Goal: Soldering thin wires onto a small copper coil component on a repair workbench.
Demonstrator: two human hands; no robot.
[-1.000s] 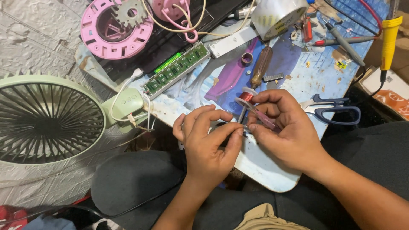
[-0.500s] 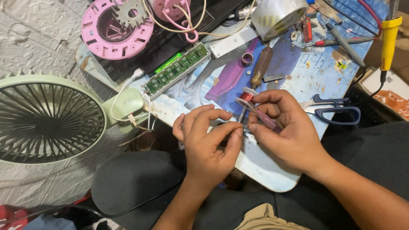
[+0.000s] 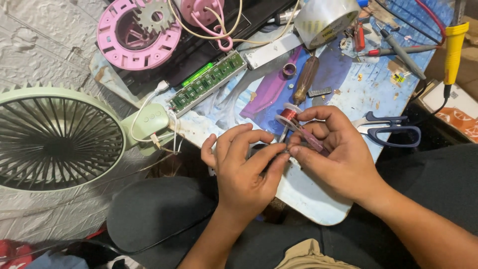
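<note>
Head view showed your left hand (image 3: 244, 172) and right hand (image 3: 333, 154) pinching a small part, mostly hidden between fingertips, beside the copper wire spool (image 3: 289, 114) above the bench (image 3: 308, 194); the fan (image 3: 59, 139) lay unassembled, wiring loose.

I'm looking down at a makeshift electronics repair spot: a cluttered worktop (image 3: 318, 199) carrying a green circuit board (image 3: 206, 80), soldering iron (image 3: 452, 47), screwdriver (image 3: 304, 79), scissors (image 3: 388, 128), and a dismantled green fan (image 3: 57, 137).

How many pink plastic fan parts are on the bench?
2: a pink ring at the top left, and a pink hub right of it, cut off by the frame's top edge.
</note>
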